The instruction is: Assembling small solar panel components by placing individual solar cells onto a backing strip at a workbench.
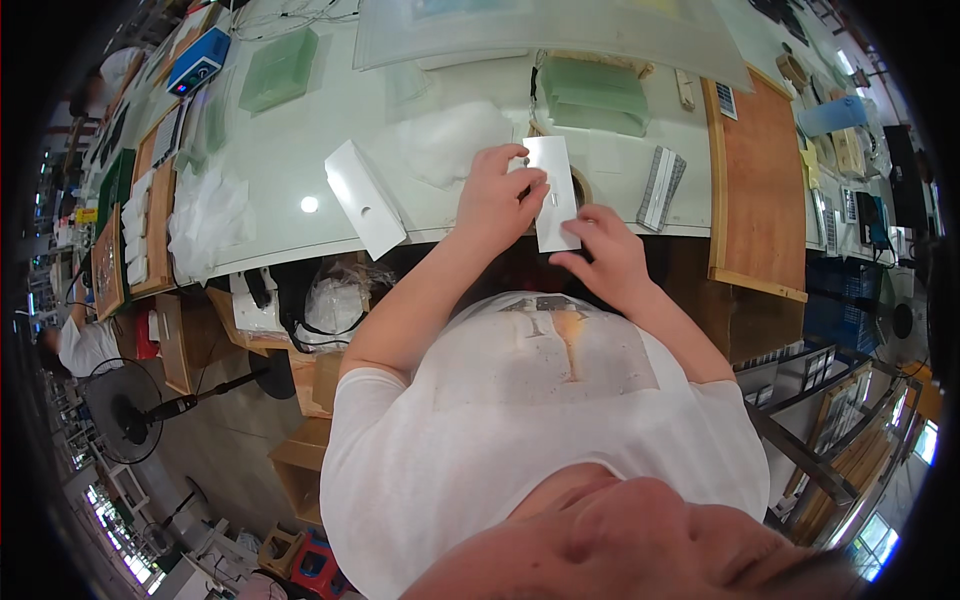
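Here, upper centre, the left hand grips a glossy white oblong box; the right hand, loosely spread, should steady its corner.

Bright tabletop, round glare spot; edges bent, corners black

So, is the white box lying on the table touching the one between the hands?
Apart: the head view shows tabletop and the left hand between the lying white box and the handled white box.
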Available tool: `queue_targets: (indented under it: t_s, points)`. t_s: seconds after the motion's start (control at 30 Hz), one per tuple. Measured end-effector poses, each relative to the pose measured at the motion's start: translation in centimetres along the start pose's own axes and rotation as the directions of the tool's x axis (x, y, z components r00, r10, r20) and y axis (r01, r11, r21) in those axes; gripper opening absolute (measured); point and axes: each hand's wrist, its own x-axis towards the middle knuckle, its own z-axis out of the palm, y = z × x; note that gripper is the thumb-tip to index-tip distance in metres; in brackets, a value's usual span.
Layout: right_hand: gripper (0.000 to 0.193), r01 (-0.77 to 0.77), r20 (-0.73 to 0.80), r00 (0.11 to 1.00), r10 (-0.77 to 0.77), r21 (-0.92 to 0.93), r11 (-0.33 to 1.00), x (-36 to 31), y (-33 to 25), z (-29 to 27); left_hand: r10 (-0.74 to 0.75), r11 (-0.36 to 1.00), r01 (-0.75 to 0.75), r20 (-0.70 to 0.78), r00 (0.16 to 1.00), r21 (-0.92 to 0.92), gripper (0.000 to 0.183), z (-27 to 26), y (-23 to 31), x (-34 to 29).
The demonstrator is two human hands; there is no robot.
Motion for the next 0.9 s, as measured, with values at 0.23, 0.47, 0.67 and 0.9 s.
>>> queue_targets:
  t_s: [0.23,0.47,0.67,0.9]
  points:
    - [0.028,0.297,-0.008,0.953,-0.302,-0.154,0.942,-0.1,0.7,-0.3,0.317,0.943,-0.330,0.176,0.932,0.048,0.024,-2.3,-1.5,0.7]
    - [0.023,-0.408,-0.074,0.769,0.635,0.709,0.576,0.2,-0.3,-0.7,0.107,0.968,-0.061,0.182,0.977,-0.242,0.028,-4.1,-1.0,-0.9]
    - [0.033,-0.655,0.175,0.652,0.738,0.621,0.431,-0.6,3.6,1.5,-0.447,0.744,0.554,0.338,0.828,-0.373,0.040,-2.0,-3.6,-3.8]
    - [0.028,-0.587,0.307,0.550,0.776,0.803,0.098,-1.1,4.6,0.3,-0.617,0.160,0.802,0.576,0.537,-0.576,0.027,-4.8,-1.7,-4.0]
